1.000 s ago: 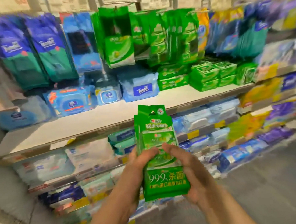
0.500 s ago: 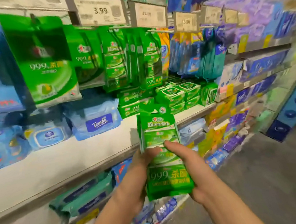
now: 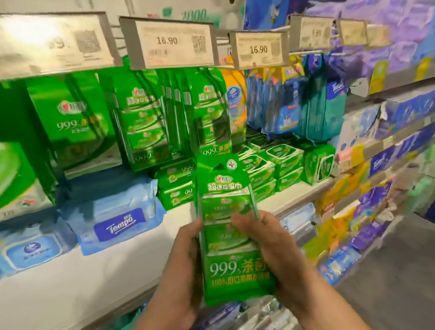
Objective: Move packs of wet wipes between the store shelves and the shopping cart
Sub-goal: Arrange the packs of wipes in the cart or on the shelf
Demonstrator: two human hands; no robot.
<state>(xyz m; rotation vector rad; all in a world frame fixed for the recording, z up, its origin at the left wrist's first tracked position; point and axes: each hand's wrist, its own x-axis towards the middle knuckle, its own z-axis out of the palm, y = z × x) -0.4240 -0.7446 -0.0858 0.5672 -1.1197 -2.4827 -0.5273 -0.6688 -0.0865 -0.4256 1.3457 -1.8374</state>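
we hold a green wipes pack [image 3: 229,233] marked "999" upright before the shelf [image 3: 62,283], left hand [image 3: 184,265] and right hand [image 3: 276,250] both curled around its sides. tags [image 3: 171,44] read "16.90"; a blue pack [image 3: 120,223] says "tempo". smaller print blurs.

A glossy green plastic-film wipes pack [image 3: 229,233] shows bright sheen. Hanging green packs [image 3: 144,118] look equally shiny, with clear plastic windows. A soft blue pack [image 3: 121,220] has crinkled film. The white shelf [image 3: 62,286] looks smooth and matt. Price tags [image 3: 171,46] resemble paper under clear plastic.
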